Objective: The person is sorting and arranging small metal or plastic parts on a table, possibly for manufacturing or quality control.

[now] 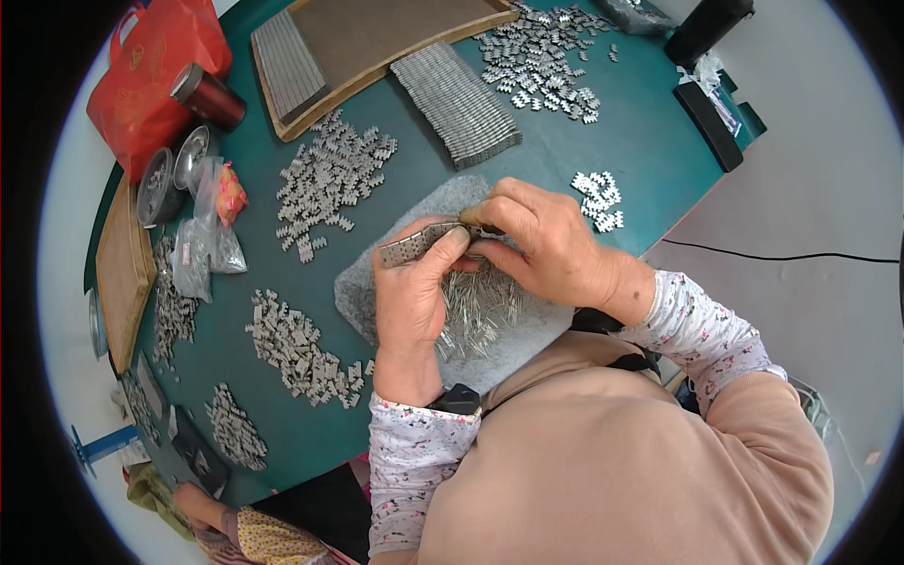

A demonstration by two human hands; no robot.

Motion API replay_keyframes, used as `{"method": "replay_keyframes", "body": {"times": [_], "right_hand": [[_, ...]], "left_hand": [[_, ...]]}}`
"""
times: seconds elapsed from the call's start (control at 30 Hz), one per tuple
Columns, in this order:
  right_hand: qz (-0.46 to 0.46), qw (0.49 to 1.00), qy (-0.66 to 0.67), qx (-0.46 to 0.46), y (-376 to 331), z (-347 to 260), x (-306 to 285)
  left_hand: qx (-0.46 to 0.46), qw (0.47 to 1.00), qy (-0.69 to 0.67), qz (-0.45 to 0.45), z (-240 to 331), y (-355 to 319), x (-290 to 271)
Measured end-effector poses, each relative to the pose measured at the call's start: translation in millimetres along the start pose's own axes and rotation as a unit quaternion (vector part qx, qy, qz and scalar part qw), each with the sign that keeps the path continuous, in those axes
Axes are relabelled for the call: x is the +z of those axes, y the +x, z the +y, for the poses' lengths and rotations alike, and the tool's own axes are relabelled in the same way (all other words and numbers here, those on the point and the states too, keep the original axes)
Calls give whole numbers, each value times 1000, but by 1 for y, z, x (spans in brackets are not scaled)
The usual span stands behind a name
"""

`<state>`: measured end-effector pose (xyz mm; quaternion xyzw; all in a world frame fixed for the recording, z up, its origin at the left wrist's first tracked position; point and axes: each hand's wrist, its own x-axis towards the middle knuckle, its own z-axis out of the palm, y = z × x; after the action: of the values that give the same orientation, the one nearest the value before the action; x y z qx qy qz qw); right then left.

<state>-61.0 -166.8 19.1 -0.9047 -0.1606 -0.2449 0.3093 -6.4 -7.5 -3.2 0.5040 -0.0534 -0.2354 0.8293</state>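
A metal watch band [414, 247] made of linked segments lies across the fingers of my left hand [411, 306], whose thumb presses on it. My right hand [556, 240] pinches at the band's right end, thumb and forefinger closed together; any small part between those fingertips is hidden. Both hands are above a grey felt pad [361, 294]. Under them, a loose heap of thin metal pins [480, 306] is spread over the pad, partly covered by my hands.
Heaps of metal links [330, 179] lie around the green table [565, 155]. Stacked bands [457, 104] lie beside a wooden tray [377, 33]. At left are a red bag [165, 80], a tumbler [209, 96] and metal bowls [160, 188]. Another person's hand [196, 507] is at lower left.
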Motion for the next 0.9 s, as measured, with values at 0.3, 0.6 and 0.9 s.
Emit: {"method": "replay_keyframes", "body": {"times": [0.3,0.6,0.9], "right_hand": [[-13,992,91,88,0,-1,4],[-79,983,106,129,10,13,-24],[-127,980,-5,151,19,71,-44]], "left_hand": [[-42,999,-33,6,-1,2,-4],[-14,997,74,-28,-3,-3,8],[229,786,573,-49,8,42,13]]}}
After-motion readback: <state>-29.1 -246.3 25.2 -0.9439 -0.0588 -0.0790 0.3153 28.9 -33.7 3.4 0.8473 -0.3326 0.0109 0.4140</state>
